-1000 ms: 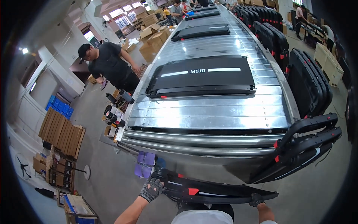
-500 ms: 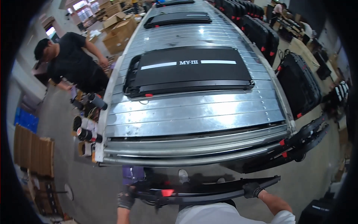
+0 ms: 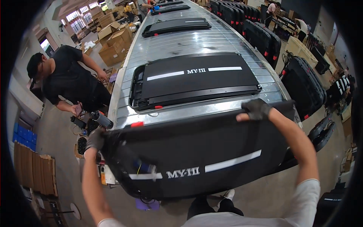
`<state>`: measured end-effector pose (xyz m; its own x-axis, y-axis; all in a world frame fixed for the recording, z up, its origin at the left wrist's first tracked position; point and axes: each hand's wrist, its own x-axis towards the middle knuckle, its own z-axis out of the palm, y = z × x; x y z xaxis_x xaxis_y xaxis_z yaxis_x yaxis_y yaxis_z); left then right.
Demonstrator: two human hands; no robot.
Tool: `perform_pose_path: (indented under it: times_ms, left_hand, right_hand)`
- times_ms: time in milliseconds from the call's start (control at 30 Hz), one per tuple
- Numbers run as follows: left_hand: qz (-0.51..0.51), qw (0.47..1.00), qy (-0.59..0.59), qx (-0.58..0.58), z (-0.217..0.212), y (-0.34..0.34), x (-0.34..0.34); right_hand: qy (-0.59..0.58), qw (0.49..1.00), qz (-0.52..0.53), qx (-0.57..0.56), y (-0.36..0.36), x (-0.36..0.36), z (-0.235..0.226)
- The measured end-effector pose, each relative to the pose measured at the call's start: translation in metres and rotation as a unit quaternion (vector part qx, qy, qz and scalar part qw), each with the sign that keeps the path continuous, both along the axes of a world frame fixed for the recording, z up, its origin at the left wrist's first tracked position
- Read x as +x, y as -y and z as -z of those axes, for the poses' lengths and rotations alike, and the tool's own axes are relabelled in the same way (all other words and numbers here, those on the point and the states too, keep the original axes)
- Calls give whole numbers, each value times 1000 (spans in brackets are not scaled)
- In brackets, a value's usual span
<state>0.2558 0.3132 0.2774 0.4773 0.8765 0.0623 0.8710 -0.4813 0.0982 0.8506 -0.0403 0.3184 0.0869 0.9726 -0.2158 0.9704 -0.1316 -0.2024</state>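
A flat black treadmill (image 3: 227,140) with white stripes and white lettering on its belt hangs tilted in front of me, its upper edge over the near end of the slatted metal conveyor. My left hand (image 3: 95,140), in a dark fingerless glove, is closed on its left end. The gloved right hand (image 3: 257,109) grips the upper edge toward the right, thumb on the belt side; most of its fingers are hidden behind the edge. Just beyond, a second black treadmill (image 3: 196,79) lies flat on the conveyor (image 3: 181,47). A red piece (image 3: 137,124) shows at the held treadmill's upper edge.
A co-worker (image 3: 72,75) in black stands left of the conveyor beside cylindrical black tools (image 3: 102,119). Folded treadmills (image 3: 302,85) stand along the right side. Cardboard boxes (image 3: 113,43) and flat cardboard (image 3: 36,166) lie to the left. More treadmills (image 3: 177,26) lie farther along.
Both hands have raised the treadmill from low in front of my body to the conveyor's near end. Its belt face now turns toward me. The co-worker's arm has shifted slightly.
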Motion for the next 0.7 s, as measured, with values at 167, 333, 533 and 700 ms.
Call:
perform_pose_path:
  times_ms: [167,333,533,700]
  left_hand:
    - [26,977,208,25,97,62,109]
    - [154,831,292,-448,136,293,32]
    - [-265,673,395,-567,252,437,-4]
    - [-472,436,569,-514,232,403,95]
  right_hand:
    - [50,883,194,424,-23,-15,147]
    - [-357,920,143,78,148,-184,186]
    - [-583,605,541,-25,320,-194,284]
    - [-726,391,530,199,324,-111,353]
